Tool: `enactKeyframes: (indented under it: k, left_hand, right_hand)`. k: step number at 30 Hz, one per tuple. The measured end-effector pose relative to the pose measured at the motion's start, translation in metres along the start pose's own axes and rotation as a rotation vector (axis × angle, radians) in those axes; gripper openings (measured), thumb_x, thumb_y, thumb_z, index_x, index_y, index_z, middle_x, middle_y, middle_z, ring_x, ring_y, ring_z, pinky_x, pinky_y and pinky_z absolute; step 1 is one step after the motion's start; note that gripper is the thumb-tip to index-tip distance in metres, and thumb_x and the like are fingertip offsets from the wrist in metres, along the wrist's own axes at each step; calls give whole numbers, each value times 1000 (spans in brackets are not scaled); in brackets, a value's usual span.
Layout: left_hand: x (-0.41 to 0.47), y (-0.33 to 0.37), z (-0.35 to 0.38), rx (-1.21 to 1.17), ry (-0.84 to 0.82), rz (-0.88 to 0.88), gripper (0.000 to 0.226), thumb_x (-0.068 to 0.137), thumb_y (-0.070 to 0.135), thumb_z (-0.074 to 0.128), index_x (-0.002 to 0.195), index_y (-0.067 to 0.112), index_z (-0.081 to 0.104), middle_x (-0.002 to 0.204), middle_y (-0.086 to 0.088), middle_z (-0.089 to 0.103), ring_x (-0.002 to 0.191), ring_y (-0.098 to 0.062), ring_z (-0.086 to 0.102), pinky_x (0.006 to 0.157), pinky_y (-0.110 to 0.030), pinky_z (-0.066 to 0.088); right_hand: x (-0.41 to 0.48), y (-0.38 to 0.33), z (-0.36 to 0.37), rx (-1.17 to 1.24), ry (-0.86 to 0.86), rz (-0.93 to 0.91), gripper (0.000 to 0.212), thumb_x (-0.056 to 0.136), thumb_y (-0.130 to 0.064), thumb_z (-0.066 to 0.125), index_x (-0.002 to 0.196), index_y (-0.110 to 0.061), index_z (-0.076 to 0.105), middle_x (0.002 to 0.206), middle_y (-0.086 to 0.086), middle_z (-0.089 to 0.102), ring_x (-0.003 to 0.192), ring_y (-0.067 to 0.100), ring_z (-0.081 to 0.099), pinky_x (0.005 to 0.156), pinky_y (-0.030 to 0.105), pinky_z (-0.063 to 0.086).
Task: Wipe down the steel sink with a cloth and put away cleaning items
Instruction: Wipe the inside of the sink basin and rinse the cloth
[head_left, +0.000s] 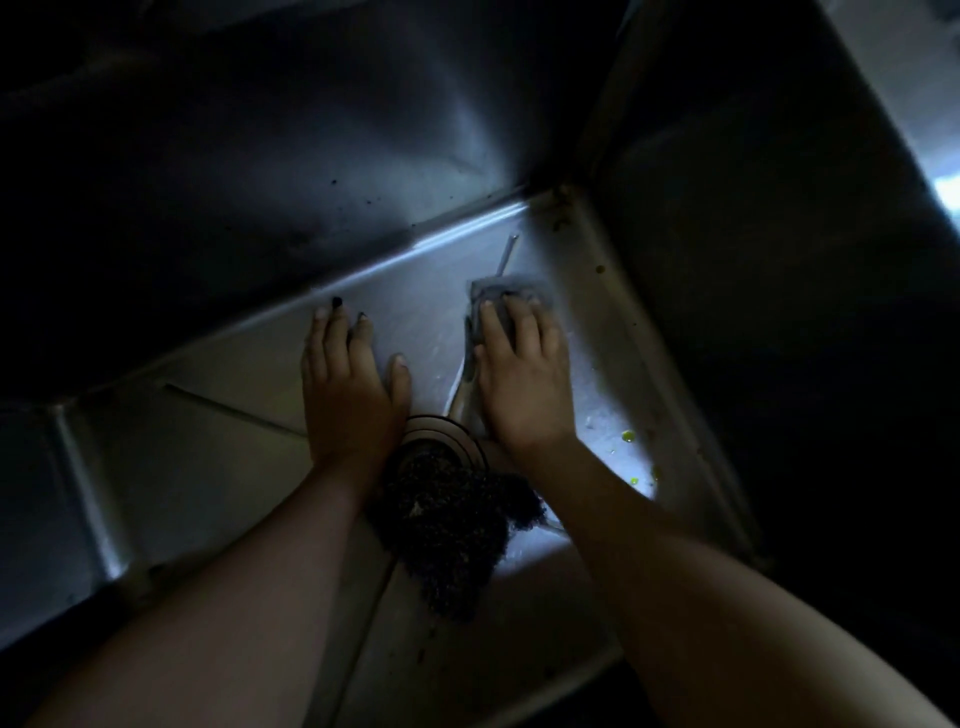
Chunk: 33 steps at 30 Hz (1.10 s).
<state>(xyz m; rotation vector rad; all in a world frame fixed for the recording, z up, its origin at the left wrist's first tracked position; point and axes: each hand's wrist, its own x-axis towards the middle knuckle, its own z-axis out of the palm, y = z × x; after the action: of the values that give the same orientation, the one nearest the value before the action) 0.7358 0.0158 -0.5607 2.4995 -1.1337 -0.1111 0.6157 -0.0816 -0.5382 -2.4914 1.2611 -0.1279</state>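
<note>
Cloth (494, 294) lies just beyond the drain (441, 441), pressed under the flat right hand (519, 376), while the left hand (348, 387) rests flat and empty left of it.

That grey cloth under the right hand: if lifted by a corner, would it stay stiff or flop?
Probably floppy: the cloth lies folded and flat under the right hand, following the sink floor. Likely light, since it looks thin. It should slide easily when pushed, as the steel looks smooth.
</note>
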Motion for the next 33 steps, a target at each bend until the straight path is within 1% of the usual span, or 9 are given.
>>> enactKeyframes:
  k: [3,4,10,14,18,21,25,29,33]
  left_hand:
    - [1,-1,1,9,-13,-7,52,80,22,50,122,-10,51,134,-31,44,130,-45,35,109,-51,26]
    - [1,-1,1,11,-14,-5,52,80,22,51,121,-10,51,133,-31,44,130,-45,35,109,-52,27]
    - [1,0,1,22,-12,0,50,78,16,58,120,-10,51,133,-32,44,128,-46,37,107,-53,29]
    - [1,-1,1,21,-11,-9,50,79,17,57,122,-9,50,135,-30,43,130,-44,35,109,-51,27]
    - [0,-1,1,16,-8,-1,51,81,19,56,123,-8,50,135,-30,44,129,-44,36,109,-49,26]
    - [-1,-3,1,1,1,0,50,80,19,57,122,-8,51,133,-30,46,128,-44,37,109,-49,27]
    - [0,-3,1,-17,0,1,51,81,24,50,120,-8,52,132,-30,46,129,-44,37,108,-50,28]
    - [0,-3,1,-19,-3,3,52,80,26,46,120,-8,52,131,-29,47,129,-44,37,108,-50,29]
    - [1,-3,1,-10,-17,-1,51,80,24,50,119,-8,52,130,-30,47,128,-45,37,108,-50,28]
  right_hand:
    - [-5,-9,5,10,25,-68,42,86,-18,59,127,-8,57,131,19,55,124,40,47,105,49,38]
    - [-3,-11,7,10,32,-92,41,86,-19,59,127,-8,58,131,19,55,125,39,47,105,48,38]
    - [29,-14,11,15,-20,-149,44,95,-24,42,136,-11,47,143,15,42,137,34,30,114,40,15]
    - [53,-9,10,-24,-4,-158,45,97,-25,39,140,-11,41,147,16,36,139,33,26,114,38,11]
    - [68,5,4,-85,-6,-113,47,98,-26,34,144,-12,33,150,15,30,140,33,20,116,40,6]
    - [67,19,-4,-105,-25,-54,51,97,-25,39,145,-11,30,152,16,26,140,34,18,115,39,11]
    - [44,30,-10,-56,5,18,45,97,-20,38,141,-8,38,148,19,32,137,36,26,112,35,15]
    - [11,18,-5,-40,102,44,39,89,-13,50,125,0,56,130,27,52,124,43,44,108,44,31]
    - [-2,-6,4,20,75,-25,46,85,-21,41,122,-1,60,125,24,57,122,43,48,105,50,36]
